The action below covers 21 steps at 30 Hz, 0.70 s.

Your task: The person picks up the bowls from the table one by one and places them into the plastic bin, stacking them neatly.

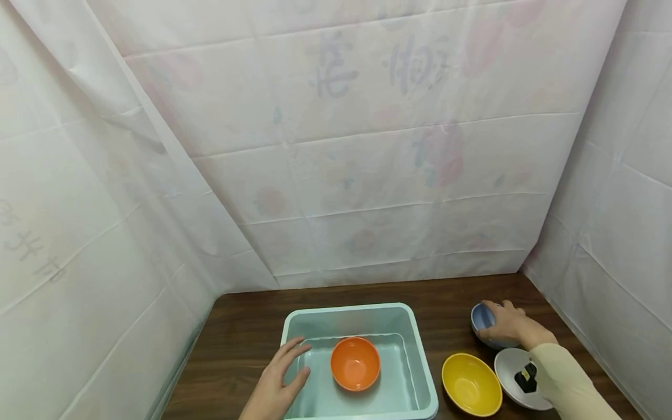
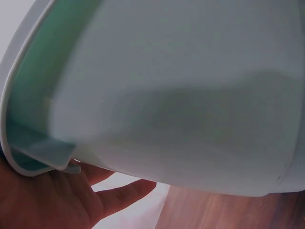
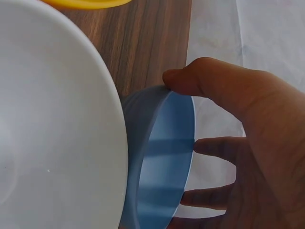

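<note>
My right hand [image 1: 505,326] is at a blue bowl [image 1: 482,317] at the far right of the table. In the right wrist view the thumb presses one side of its rim while the fingertips [image 3: 209,147] meet the opposite side, so the hand spans the bowl. My left hand [image 1: 278,379] holds nothing, its fingers spread at the left rim of a pale green basin [image 1: 420,350]. Inside the basin, an orange bowl [image 1: 355,364] stands upright. The left wrist view shows the basin's outer wall [image 2: 190,105] close by, with the hand beside its rim.
A yellow bowl [image 1: 471,385] stands right of the basin. Beside it a white bowl [image 1: 508,370] lies close to the blue one, partly behind a small black device [image 1: 527,378] at my right sleeve [image 1: 569,379]. White printed sheets [image 1: 367,175] hang behind and on both sides of the table [image 1: 241,326].
</note>
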Available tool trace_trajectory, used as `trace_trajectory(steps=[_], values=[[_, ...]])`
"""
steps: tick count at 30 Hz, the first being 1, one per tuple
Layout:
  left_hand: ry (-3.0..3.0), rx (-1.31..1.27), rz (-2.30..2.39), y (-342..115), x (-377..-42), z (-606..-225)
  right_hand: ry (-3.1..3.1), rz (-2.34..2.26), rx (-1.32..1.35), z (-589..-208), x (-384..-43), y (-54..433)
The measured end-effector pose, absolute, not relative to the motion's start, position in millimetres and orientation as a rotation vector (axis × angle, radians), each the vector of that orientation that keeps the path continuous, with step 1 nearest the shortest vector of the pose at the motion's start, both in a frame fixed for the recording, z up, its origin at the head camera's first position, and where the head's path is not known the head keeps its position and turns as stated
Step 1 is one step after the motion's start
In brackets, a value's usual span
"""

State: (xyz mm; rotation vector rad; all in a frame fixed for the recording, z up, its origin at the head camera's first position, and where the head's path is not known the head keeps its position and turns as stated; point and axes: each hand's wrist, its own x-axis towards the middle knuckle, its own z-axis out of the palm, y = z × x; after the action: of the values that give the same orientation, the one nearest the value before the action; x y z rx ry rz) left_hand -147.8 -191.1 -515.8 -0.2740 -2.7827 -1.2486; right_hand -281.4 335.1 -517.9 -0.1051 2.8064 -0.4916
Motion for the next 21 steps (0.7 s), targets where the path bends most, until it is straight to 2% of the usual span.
trace_trajectory(steps=[21], values=[[-2.774, -0.298, -1.216, -191.9, -148.7, -517.9, 2.774, -0.504, -0.082, -517.4, -293.8, 330.8]])
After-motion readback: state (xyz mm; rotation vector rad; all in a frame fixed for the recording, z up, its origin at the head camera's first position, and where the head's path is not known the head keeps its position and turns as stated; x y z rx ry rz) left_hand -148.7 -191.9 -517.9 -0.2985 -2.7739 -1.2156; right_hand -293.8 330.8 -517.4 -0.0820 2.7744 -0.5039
